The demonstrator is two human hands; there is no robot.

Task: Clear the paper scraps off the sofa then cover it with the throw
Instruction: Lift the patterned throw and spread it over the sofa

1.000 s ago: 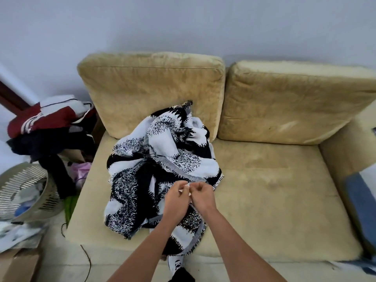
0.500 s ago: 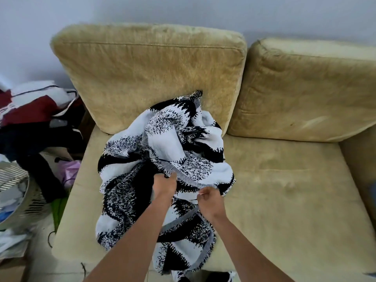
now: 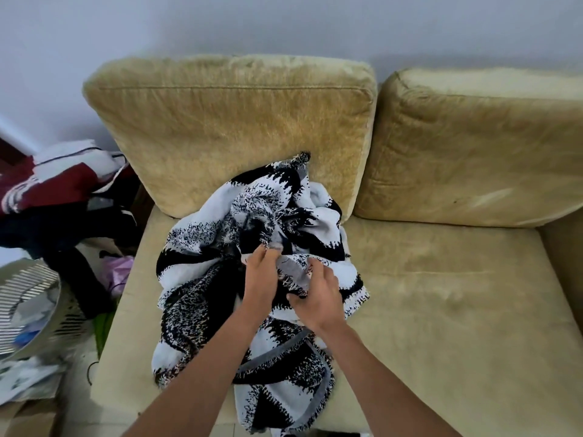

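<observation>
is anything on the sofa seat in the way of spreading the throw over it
Nothing visible does. The left hand and right hand hold the throw, which is bunched on the left part of the sofa seat. The rest of the seat shows bare, with no paper scraps in view.

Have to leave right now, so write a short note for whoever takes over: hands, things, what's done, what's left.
Left hand pinches a fold of the throw; right hand grips its grey edge beside it.
Throw lies bunched on the left seat of the sofa, against the left back cushion, one end hanging over the front.
Done: no paper scraps show on the sofa.
Left: open the throw and spread it over the sofa.
</observation>
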